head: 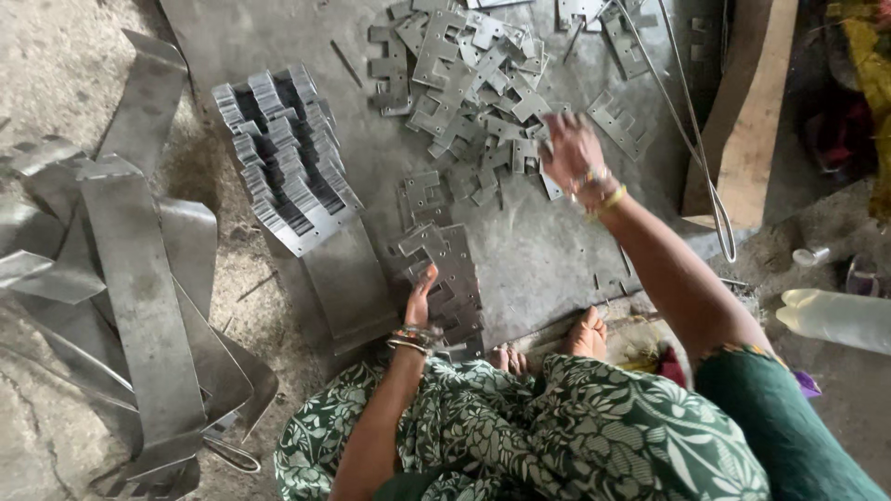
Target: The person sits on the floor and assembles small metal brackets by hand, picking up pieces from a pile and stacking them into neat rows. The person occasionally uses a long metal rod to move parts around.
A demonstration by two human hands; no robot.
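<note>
1. Left hand point(419, 299): fingers curled shut on the near edge of a short row of grey notched sheet-metal plates point(452, 278). The plates lie overlapped on the floor right in front of the knees. Holding the edge looks like it keeps the row squared.
2. Right hand point(573, 153): reaching far forward, fingers spread and open, motion-blurred. It hovers over the near edge of the loose heap of identical grey notched plates point(473, 83). I can't tell if it touches a plate yet.
3. The heap sits beyond the right hand, scattered at random angles. My read: it's the unsorted supply.
4. Beyond and left of the left hand: a tall tidy stack of the same plates on edge point(283, 153), propped on a flat steel sheet point(348, 278). The notches line up.
5. Far left of the left hand: long bent grey steel strips point(139, 306), piled loosely on the concrete floor point(56, 65).
6. Right of the right arm: a wooden plank point(747, 107) and a pale plastic bottle point(835, 317) lying on its side.
</note>
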